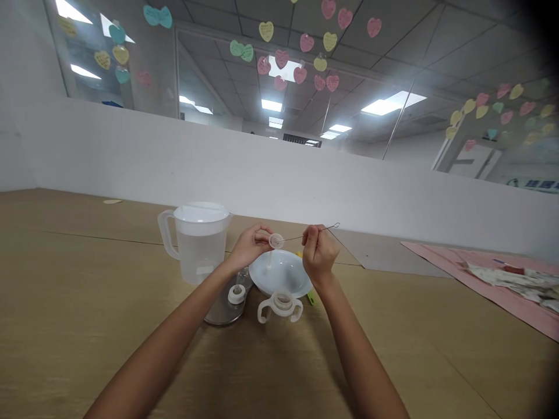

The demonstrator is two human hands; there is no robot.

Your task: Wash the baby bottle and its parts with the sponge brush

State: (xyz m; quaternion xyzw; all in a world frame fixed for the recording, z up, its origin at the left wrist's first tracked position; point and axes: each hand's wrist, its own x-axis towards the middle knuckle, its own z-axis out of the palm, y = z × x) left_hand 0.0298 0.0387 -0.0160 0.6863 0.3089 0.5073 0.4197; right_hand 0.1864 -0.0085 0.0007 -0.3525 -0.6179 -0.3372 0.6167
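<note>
1. The star here is a small translucent round cap (275,240), held up in the air right above a shallow white bowl (279,272), not touching it.
2. The left hand (251,246) is mostly closed, pinching the cap by its edge so the face stays exposed.
3. The right hand (319,251) is nearly closed too, pinching a thin wire pick (305,236). Its looped end (336,225) pokes out to the right, and the other end reaches the cap, though I can't tell if it's actually inside.
4. Tip: this setup's pretty solid. Working over the bowl means any drips or bits land there, and a light fingertip pinch gives good control of a wire this thin. Just keep the cap steady and move only the wire.
5. Right by the bowl are a two-handled plastic cup (279,308) and a glass disc (225,309) with a white collar (236,294) on it, plus a clear lidded plastic jug (198,241) that looks like it has water in it.
6. All of it sits on a tan table (87,291), with a pink mat (437,256) and a patterned cloth (510,282) off to the right.
</note>
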